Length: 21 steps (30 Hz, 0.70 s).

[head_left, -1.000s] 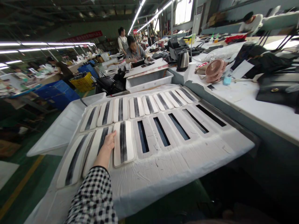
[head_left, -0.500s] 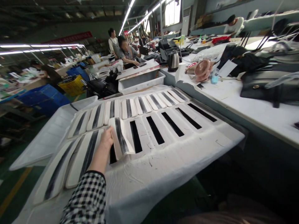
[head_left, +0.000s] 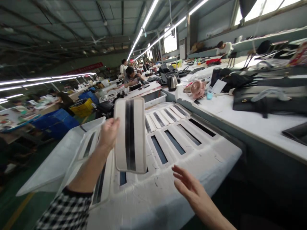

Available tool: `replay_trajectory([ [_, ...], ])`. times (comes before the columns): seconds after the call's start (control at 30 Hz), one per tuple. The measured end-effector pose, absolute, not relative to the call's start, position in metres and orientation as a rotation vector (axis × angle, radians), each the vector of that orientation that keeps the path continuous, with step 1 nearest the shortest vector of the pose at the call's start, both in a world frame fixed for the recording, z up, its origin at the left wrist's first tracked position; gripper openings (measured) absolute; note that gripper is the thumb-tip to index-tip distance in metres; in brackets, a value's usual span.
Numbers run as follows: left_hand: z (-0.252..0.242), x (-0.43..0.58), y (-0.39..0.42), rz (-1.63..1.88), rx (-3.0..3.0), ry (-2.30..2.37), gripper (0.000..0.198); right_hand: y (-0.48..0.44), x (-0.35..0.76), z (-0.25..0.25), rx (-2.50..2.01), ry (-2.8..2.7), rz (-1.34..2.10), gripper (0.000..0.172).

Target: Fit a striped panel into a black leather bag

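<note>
My left hand (head_left: 109,133) grips the left edge of a cream panel (head_left: 139,137) with rounded corners and a dark stripe down its middle. The panel is held upright, raised above a pale covered board (head_left: 172,155) that has dark rectangular slots. Further back on the board lie several similar striped panels (head_left: 158,119), and others are partly hidden behind my left arm. My right hand (head_left: 188,183) is open over the board's front edge, fingers stretched out, apart from the panel.
A white bin (head_left: 153,101) stands beyond the board. To the right, a white worktable (head_left: 216,110) carries a kettle (head_left: 172,83), a pink fan (head_left: 198,89) and a black bag (head_left: 249,101). Blue crates (head_left: 56,124) are on the left. A co-worker (head_left: 131,76) sits further back.
My left hand has lifted the striped panel off the board and turned it upright. My right hand has come into view at lower right. The view has tilted upward.
</note>
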<state>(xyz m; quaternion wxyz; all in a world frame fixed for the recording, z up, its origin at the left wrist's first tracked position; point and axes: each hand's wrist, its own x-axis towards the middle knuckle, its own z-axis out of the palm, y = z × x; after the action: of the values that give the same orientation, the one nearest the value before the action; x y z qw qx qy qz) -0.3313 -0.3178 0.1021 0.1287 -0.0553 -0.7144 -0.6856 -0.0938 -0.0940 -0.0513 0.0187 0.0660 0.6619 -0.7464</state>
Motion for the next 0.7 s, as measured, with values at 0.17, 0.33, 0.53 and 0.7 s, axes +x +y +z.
replay_trajectory([
  [0.17,0.042,-0.245,-0.19,-2.453,-0.525,-2.226,0.03,-0.038,-0.08,-0.002,0.401,1.909,-2.742,0.059],
  [0.33,0.037,-0.181,-0.088,-3.243,-0.621,-2.027,0.028,0.007,-0.03,0.017,0.486,1.567,-3.025,0.034],
  [0.53,0.054,-0.108,0.001,-4.177,-0.031,-1.653,0.026,0.047,0.03,0.042,0.569,1.349,-3.221,0.032],
  [0.7,0.072,-0.068,0.039,-4.415,-0.703,-1.093,0.049,0.095,0.108,0.079,0.993,1.684,-3.108,0.033],
])
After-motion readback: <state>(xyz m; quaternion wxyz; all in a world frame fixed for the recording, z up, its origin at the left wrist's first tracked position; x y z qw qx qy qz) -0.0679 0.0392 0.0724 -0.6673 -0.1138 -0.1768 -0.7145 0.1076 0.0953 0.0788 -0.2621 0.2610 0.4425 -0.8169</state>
